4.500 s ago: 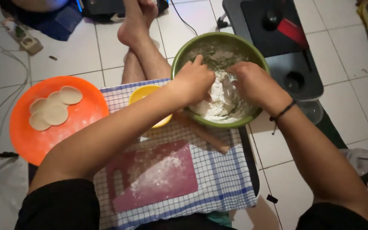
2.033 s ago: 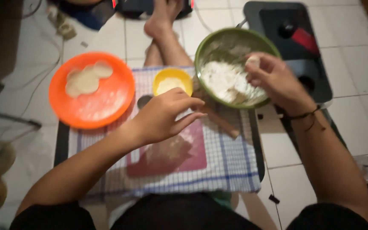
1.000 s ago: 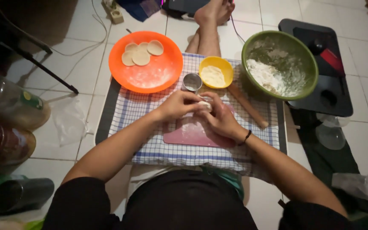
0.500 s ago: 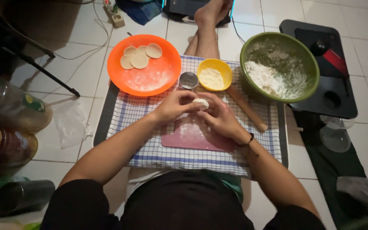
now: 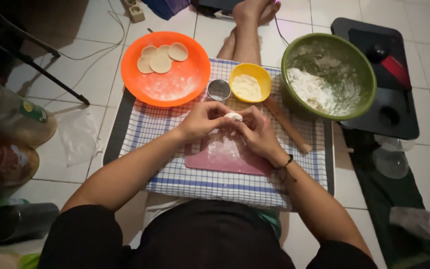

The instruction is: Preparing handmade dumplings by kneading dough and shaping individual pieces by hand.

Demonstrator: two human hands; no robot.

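I see a white tiled floor [image 5: 90,65], dim at the left edge, cables [image 5: 103,47] trailing there.

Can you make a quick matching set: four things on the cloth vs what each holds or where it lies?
Things:
1. orange plate
2. yellow bowl
3. green bowl
4. rolling pin

States:
A. lies between the board and the biggest bowl
B. flat dough rounds
C. a heap of white flour
D. pale yellowish filling

Pairs: 1-B, 2-D, 3-C, 4-A
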